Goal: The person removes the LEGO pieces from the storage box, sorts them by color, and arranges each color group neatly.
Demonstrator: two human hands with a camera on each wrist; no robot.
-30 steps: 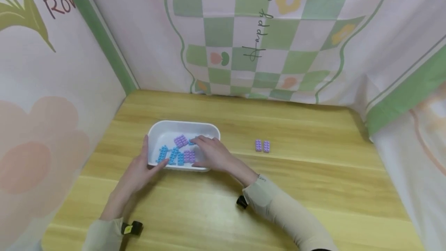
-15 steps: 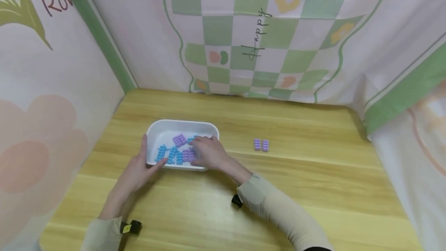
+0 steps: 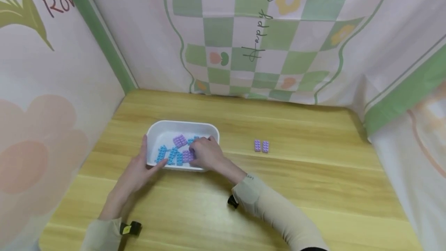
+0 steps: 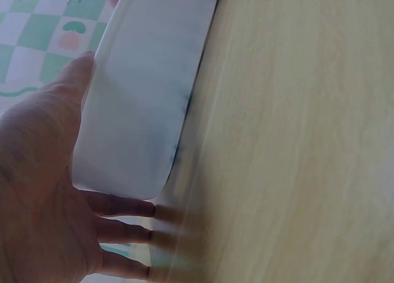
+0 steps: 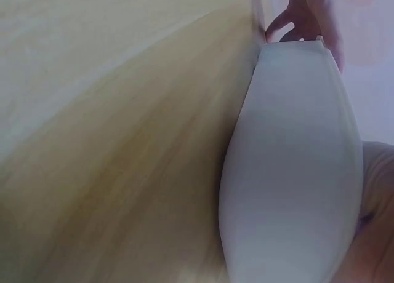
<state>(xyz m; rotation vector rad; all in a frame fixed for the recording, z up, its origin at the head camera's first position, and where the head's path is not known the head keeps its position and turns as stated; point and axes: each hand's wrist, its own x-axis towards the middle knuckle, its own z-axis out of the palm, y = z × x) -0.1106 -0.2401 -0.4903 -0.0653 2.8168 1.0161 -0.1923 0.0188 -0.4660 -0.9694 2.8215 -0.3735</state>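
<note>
A white plastic tray (image 3: 156, 127) stands on the wooden table with blue building bricks (image 3: 172, 155) and purple building bricks (image 3: 179, 141) in it. My left hand (image 3: 137, 171) rests against the tray's left end, its straight fingers outside and its thumb at the front rim. In the left wrist view, the spread fingers (image 4: 123, 230) show beside the tray's end wall. Inside the tray's right part, my right hand (image 3: 208, 153) has curled fingers and pinches a purple brick (image 3: 187, 156) near the front wall. The tray wall (image 5: 289, 166) hides most of this hand in the right wrist view.
Two purple bricks (image 3: 261, 146) lie side by side on the table (image 3: 306, 181), to the right of the tray. Printed curtains (image 3: 258, 42) hang behind the table and at its sides. Black wrist devices (image 3: 131, 228) sit by both cuffs.
My right hand has shifted slightly left within the tray, and its fingers have curled in around the purple brick. My left hand stays at the tray's left end. The two loose bricks lie unmoved.
</note>
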